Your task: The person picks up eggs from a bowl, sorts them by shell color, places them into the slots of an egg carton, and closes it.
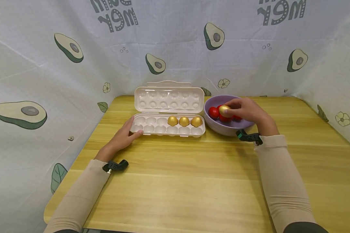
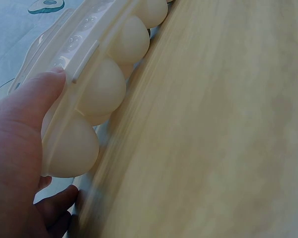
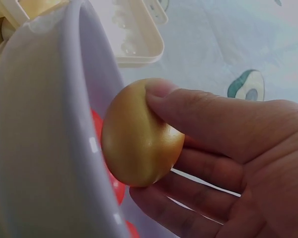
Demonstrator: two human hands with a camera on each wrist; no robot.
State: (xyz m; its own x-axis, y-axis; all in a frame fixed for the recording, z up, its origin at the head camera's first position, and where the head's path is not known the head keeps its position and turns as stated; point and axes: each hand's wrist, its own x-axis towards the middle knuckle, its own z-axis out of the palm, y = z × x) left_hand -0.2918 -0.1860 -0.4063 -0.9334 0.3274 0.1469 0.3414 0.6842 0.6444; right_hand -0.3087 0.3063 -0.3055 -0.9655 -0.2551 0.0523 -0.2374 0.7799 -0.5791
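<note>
My right hand pinches a golden egg between thumb and fingers, over the purple bowl. Several red eggs, partly hidden by the hand, lie in that bowl. To its left stands a cream plastic egg carton with its lid raised at the back. Three golden eggs sit in the right half of its back row; its front row holds none. My left hand grips the carton's left end, thumb on the front rim and the other fingers around the end.
Both carton and bowl stand toward the back of a light wooden table. Right behind them hangs a pale cloth printed with avocados, which also lines both sides. A small wrist camera hangs close by the bowl's front rim.
</note>
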